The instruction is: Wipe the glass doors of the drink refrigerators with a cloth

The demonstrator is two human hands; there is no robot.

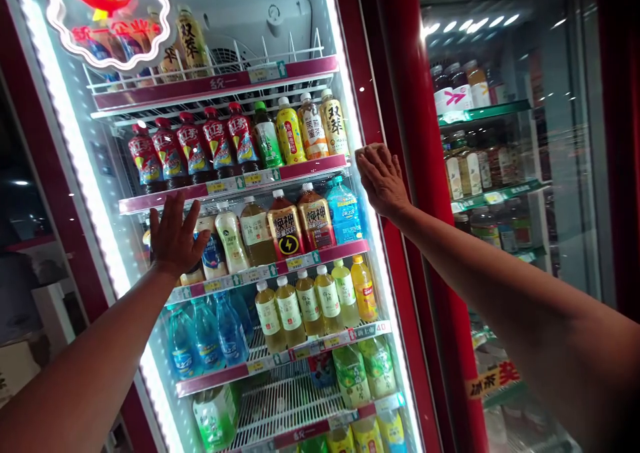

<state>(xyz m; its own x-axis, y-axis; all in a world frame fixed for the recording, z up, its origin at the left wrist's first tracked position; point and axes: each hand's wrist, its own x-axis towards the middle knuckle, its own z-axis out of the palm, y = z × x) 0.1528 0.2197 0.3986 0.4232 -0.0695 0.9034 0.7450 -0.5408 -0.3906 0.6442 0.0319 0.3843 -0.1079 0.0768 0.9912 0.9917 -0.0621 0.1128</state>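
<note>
2 hands of mine are at the lit fridge (367, 106): the left hand (176, 234), grip spread wide, before the fridge's middle shelves; the right hand (383, 180), grip laid out flat with fingers slightly parted, at the fridge's right edge. I cannot tell whether they touch it. 5 red-capped bottles (191, 145) stand inside the fridge, higher than my left hand.
</note>
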